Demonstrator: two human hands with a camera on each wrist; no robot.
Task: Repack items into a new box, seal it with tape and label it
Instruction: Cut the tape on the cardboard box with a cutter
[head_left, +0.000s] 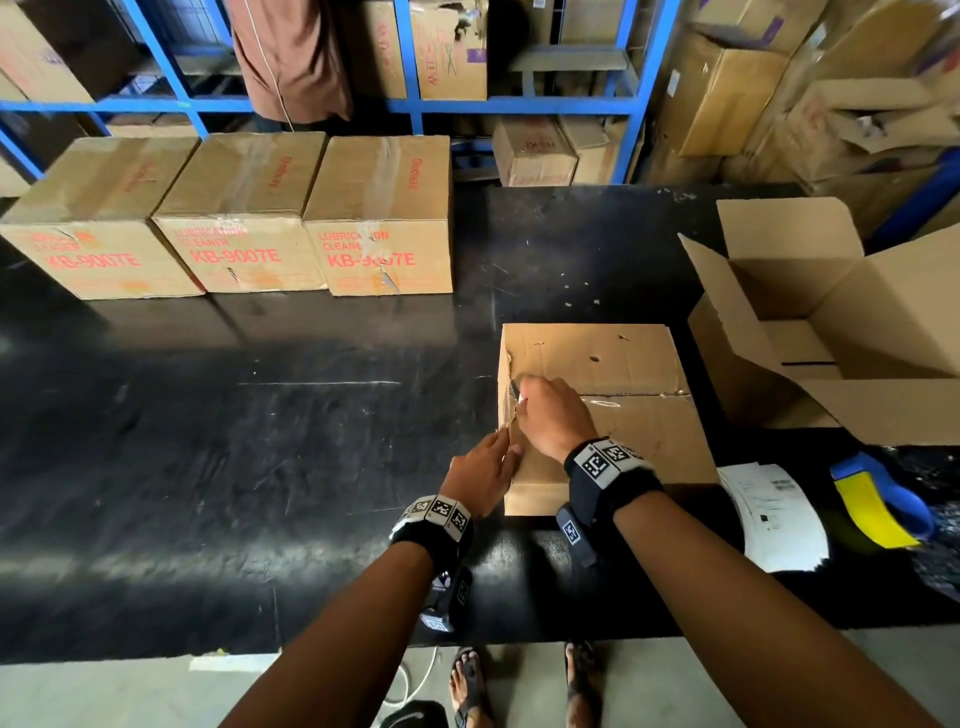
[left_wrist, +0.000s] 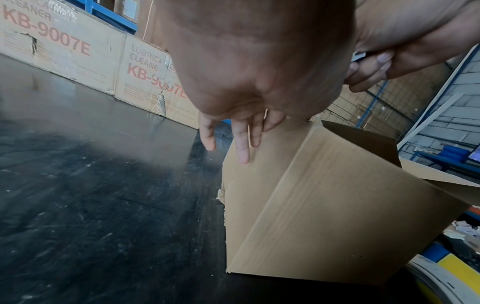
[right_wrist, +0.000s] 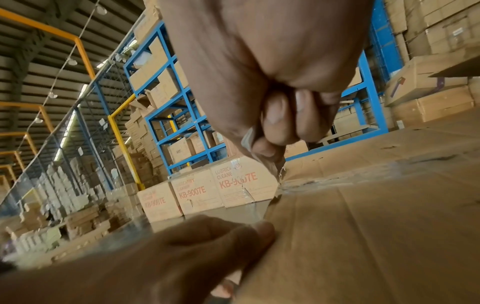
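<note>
the stiff, dented, taped brown cardboard box (head_left: 613, 410) is steadied by flat left hand (head_left: 480, 475) fingers; clear tape (right_wrist: 270, 164) is pinched by the right hand (head_left: 553, 415), best peeled from its torn edge.

Both hands (head_left: 519, 441) on taped box (head_left: 623, 364)

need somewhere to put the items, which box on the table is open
The plain box at the right edge, flaps up and empty; the box under the hands and the three printed boxes are closed.
</note>
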